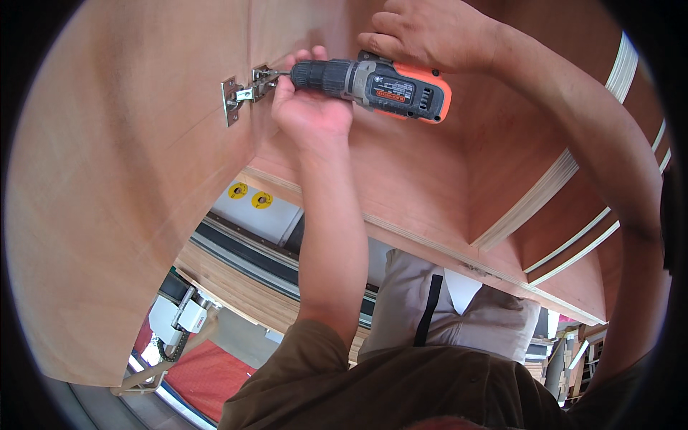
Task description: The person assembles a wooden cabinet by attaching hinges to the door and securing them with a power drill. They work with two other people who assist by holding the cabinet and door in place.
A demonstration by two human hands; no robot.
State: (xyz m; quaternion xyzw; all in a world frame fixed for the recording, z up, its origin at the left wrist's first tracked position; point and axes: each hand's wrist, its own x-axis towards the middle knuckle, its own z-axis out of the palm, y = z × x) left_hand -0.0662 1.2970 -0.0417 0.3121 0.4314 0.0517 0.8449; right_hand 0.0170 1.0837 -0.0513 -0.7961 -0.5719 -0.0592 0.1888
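My right hand is wrapped round the grip of an orange and black cordless drill, which lies level with its chuck to the left. Beneath the chuck, my left hand cups the drill's front end, its thumb in front and fingertips showing behind. The thin driver bit reaches to a metal cabinet hinge. That hinge joins a wooden door on the left to the cabinet's side panel. Its cup plate sits on the door. The bit's exact contact point is too small to tell.
The plywood cabinet has a front edge below the drill and several upright dividers at right. Beyond it lie stacked boards, a white panel with two yellow round stickers, a white machine part and red sheeting.
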